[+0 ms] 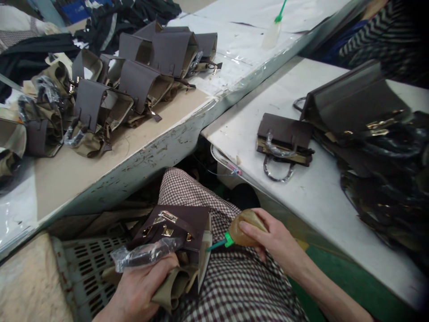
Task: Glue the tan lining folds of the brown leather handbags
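My left hand (142, 284) grips a small brown handbag (176, 228) on my lap, fingers wrapped around its beige lining and plastic-wrapped handle. The bag has gold clasps on its flap. In my right hand (271, 239) is a soft brownish glue bottle (246, 228) with a green nozzle, its thin tip touching the bag's right edge. My checkered trousers (231, 286) lie beneath both.
Several unfinished brown bags (140, 76) stand on the long bench at upper left. A finished small bag (284, 138) lies on the white table (311, 197) to the right, with a heap of dark bags (378, 147) beyond. A second squeeze bottle (272, 31) lies far back. A slotted plastic crate (83, 268) sits low left.
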`<state>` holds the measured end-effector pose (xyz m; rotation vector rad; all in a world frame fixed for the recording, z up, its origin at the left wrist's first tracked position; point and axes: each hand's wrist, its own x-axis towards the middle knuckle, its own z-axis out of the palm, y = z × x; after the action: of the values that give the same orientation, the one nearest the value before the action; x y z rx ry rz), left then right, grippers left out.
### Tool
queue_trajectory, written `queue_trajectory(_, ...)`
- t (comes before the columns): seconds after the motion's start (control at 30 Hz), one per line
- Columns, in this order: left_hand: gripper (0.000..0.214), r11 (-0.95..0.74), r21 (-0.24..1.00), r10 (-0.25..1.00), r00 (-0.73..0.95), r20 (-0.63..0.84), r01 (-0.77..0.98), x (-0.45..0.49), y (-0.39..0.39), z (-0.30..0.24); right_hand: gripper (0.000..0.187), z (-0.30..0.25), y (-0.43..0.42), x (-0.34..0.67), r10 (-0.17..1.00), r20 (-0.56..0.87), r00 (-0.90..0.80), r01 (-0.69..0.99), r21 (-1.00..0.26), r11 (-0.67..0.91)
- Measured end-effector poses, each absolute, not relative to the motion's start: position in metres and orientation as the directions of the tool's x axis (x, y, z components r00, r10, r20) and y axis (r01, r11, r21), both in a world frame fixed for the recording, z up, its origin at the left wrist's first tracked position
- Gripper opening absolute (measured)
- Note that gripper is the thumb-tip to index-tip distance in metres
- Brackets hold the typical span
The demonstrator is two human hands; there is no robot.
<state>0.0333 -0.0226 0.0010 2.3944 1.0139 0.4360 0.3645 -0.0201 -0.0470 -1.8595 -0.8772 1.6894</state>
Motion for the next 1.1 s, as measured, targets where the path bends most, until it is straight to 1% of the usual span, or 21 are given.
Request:
queue_trajectory(0.03, 0.015, -0.592, 0.561, 0.734, 0.674, 0.081, 0.578, 0.033, -0.023, 0.001, 0.046, -0.046, -0.020, 0.364, 0.733, -0.680, 0.035, 0.150, -0.721, -0.676)
queue_trajectory(0.1, 0.015, -0.577, 0.570, 0.732, 0.680, 0.043, 0.585, 0.032, -0.024, 0.000, 0.044, -0.043, -0.023, 0.363, 0.725, -0.688, -0.034, 0.100, -0.724, -0.683)
queue_trajectory(0.2, 0.017, -0.563, 0.584, 0.738, 0.674, 0.037, 0.585, 0.032, -0.025, -0.001, 0.041, -0.039, -0.030, 0.362, 0.695, -0.695, -0.183, -0.084, -0.693, -0.716)
queue_trajectory(0.27, 0.021, -0.543, 0.591, 0.755, 0.655, 0.031, 0.597, 0.033, -0.023, -0.001, 0.039, -0.040, -0.032, 0.364, 0.693, -0.688, -0.215, -0.197, -0.665, -0.720)
queue_trajectory(0.37, 0.027, -0.482, 0.611, 0.778, 0.627, -0.031, 0.628, 0.033, -0.017, 0.000, 0.039, -0.048, -0.030, 0.373, 0.707, -0.688, -0.163, -0.334, -0.636, -0.696)
queue_trajectory(0.47, 0.034, -0.479, 0.599, 0.773, 0.631, -0.059, 0.642, 0.031, -0.011, 0.001, 0.045, -0.059, -0.025, 0.386, 0.706, -0.705, -0.071, -0.453, -0.608, -0.652)
queue_trajectory(0.57, 0.036, -0.502, 0.551, 0.781, 0.623, -0.041, 0.667, 0.030, -0.004, 0.000, 0.056, -0.068, -0.022, 0.399, 0.733, -0.680, -0.029, -0.515, -0.618, -0.594)
queue_trajectory(0.63, 0.034, -0.498, 0.538, 0.800, 0.600, -0.016, 0.679, 0.031, 0.001, 0.000, 0.055, -0.070, -0.022, 0.404, 0.758, -0.652, -0.034, -0.559, -0.616, -0.555)
queue_trajectory(0.73, 0.034, -0.497, 0.558, 0.804, 0.594, 0.009, 0.665, 0.036, 0.012, 0.004, 0.053, -0.066, -0.023, 0.405, 0.768, -0.640, -0.031, -0.642, -0.576, -0.506)
queue_trajectory(0.83, 0.029, -0.481, 0.593, 0.817, 0.575, 0.037, 0.646, 0.040, 0.024, 0.009, 0.061, -0.062, -0.022, 0.397, 0.781, -0.625, -0.003, -0.711, -0.548, -0.441)
queue_trajectory(0.9, 0.022, -0.437, 0.624, 0.843, 0.536, 0.034, 0.648, 0.039, 0.031, 0.011, 0.061, -0.063, -0.021, 0.390, 0.785, -0.619, 0.031, -0.751, -0.532, -0.390)
queue_trajectory(1.0, 0.008, -0.284, 0.683, 0.890, 0.450, -0.073, 0.673, 0.033, 0.038, 0.009, 0.048, -0.070, -0.022, 0.380, 0.764, -0.645, 0.028, -0.784, -0.488, -0.383)
queue_trajectory(1.03, 0.006, -0.222, 0.701, 0.900, 0.419, -0.120, 0.678, 0.030, 0.041, 0.008, 0.045, -0.072, -0.023, 0.378, 0.752, -0.659, 0.012, -0.789, -0.469, -0.397)
queue_trajectory(1.1, 0.011, -0.116, 0.734, 0.909, 0.369, -0.193, 0.669, 0.028, 0.047, 0.007, 0.045, -0.076, -0.025, 0.377, 0.730, -0.683, -0.014, -0.794, -0.437, -0.423)
